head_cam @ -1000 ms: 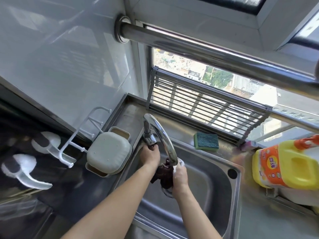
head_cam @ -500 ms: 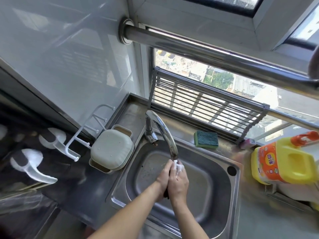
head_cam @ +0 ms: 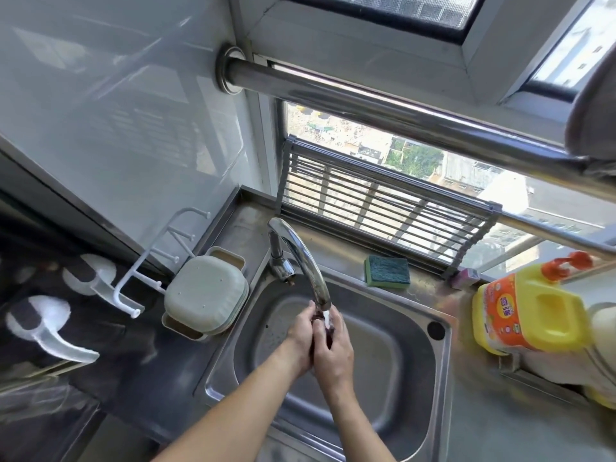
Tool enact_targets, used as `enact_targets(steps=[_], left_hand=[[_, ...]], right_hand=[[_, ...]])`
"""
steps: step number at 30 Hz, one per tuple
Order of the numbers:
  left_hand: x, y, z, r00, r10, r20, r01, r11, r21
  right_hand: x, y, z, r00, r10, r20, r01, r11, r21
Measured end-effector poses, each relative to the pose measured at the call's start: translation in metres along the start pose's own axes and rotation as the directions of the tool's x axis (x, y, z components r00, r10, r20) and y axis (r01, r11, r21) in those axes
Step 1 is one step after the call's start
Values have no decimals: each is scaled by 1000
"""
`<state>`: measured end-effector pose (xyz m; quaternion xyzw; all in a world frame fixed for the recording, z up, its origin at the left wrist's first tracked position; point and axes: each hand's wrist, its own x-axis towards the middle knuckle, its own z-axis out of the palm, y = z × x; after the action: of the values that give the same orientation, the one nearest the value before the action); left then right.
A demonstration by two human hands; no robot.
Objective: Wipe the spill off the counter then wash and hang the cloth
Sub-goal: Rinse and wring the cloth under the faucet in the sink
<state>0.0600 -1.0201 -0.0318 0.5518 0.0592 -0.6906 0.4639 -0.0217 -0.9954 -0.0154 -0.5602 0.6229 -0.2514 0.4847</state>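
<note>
A dark maroon cloth (head_cam: 322, 335) is squeezed between my two hands over the steel sink (head_cam: 393, 371), mostly hidden by them. My left hand (head_cam: 300, 341) and my right hand (head_cam: 333, 351) press together around it, fingers curled. Water runs white from the spout of the chrome tap (head_cam: 300, 258) onto the cloth and my fingers. A white hook rack (head_cam: 156, 258) is mounted on the wall at the left.
A pale lidded box (head_cam: 206, 291) sits left of the sink. A green sponge (head_cam: 386, 271) lies on the back ledge under a folded wire rack (head_cam: 383, 201). A yellow detergent jug (head_cam: 530, 311) stands at the right. A thick steel rail (head_cam: 383, 105) crosses overhead.
My left hand left the tap handle and joined my right hand on the cloth under the spout. Water now runs over the cloth.
</note>
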Motion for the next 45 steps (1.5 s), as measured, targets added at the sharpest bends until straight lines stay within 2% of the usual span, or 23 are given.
enact_targets(steps=[4, 9, 13, 20, 22, 25, 27, 29, 31, 33, 35, 37, 39, 42, 45], left_hand=[[-6, -6, 4, 996, -13, 91, 15, 1000, -26], [-13, -12, 12, 996, -35, 84, 36, 999, -8], [-12, -16, 14, 997, -65, 35, 65, 998, 5], [-16, -20, 16, 994, -70, 90, 60, 993, 104], [-14, -22, 17, 998, -16, 68, 5, 988, 156], [-9, -20, 15, 992, 109, -70, -87, 960, 265], [-1, -17, 6, 969, 182, -169, -98, 905, 413], [7, -14, -7, 932, 217, -291, -34, 851, 524], [11, -9, -16, 914, 173, -368, 15, 890, 455], [27, -9, -29, 928, 107, -358, 25, 938, 345], [75, -24, -54, 928, 172, -330, -52, 938, 343], [97, -33, -64, 920, 250, -303, -124, 916, 381], [80, -30, -48, 939, 244, -241, -145, 920, 364], [28, -14, -10, 931, 320, -178, -235, 895, 379], [18, -8, -2, 896, 379, -233, -215, 828, 518]], right_hand=[[13, 5, 1, 996, 49, -73, -50, 999, -21], [28, 0, -4, 989, 103, -109, -100, 994, 38], [36, -3, -6, 982, 131, -134, -132, 991, 1], [46, -5, -10, 913, 332, -238, -324, 943, 74], [49, -3, -10, 900, 406, -157, -388, 912, 134], [56, 11, -5, 901, 434, -21, -416, 876, 244], [56, 17, -3, 904, 427, 5, -418, 884, 207], [55, 17, -3, 893, 450, -7, -434, 867, 246], [50, 9, -6, 883, 469, 10, -436, 814, 384], [43, -1, -11, 868, 482, 118, -454, 676, 580], [38, -6, -12, 875, 429, 225, -468, 629, 621], [35, -2, -7, 897, 355, 263, -442, 713, 545], [33, 1, 5, 921, 280, 271, -380, 796, 470], [35, 0, 18, 973, 193, 124, -223, 922, 316], [36, -3, 14, 993, 117, -10, -113, 977, 182]])
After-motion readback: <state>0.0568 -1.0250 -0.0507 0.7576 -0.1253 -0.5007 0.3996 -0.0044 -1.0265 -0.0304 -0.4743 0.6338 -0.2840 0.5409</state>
